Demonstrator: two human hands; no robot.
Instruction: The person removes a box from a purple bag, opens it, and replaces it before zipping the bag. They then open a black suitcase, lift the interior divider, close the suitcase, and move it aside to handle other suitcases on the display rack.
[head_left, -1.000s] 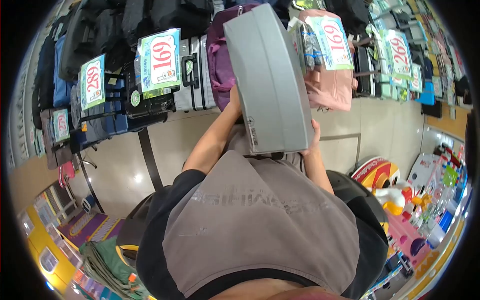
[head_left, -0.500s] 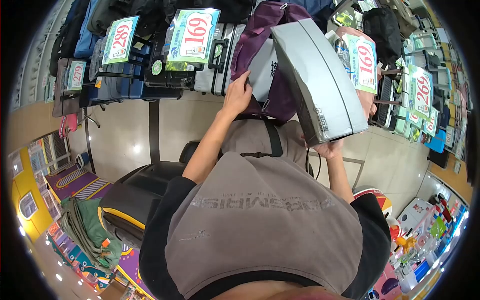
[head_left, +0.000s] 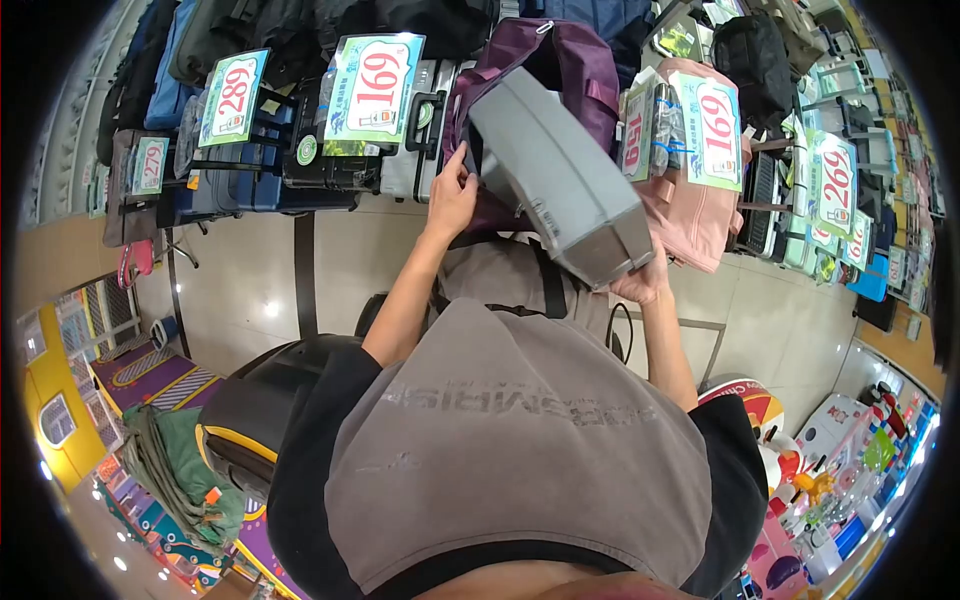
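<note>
A purple travel bag (head_left: pixel 592 65) is in front of me with its mouth held open. My left hand (head_left: pixel 453 198) grips the left edge of that mouth between thumb and fingers. A long grey cardboard box (head_left: pixel 560 160) slants across the bag, its far end over the opening and its near end toward me. Under the near right corner of the box, my right hand (head_left: pixel 643 280) supports it, fingers around the bottom edge. The lower front of the bag is partly hidden behind the box.
Silver (head_left: pixel 418 125) and black suitcases stand left of the bag, with price signs (head_left: pixel 374 90) on top. To the right is a pink bag (head_left: pixel 690 215) with another sign (head_left: pixel 711 125). A black seat-like object (head_left: pixel 290 380) is by my left side, near a green bag (head_left: pixel 195 470).
The grey box has swung left and down with my right hand, and its far end now overlaps the purple bag's mouth. My left hand keeps its hold on the bag's edge.
</note>
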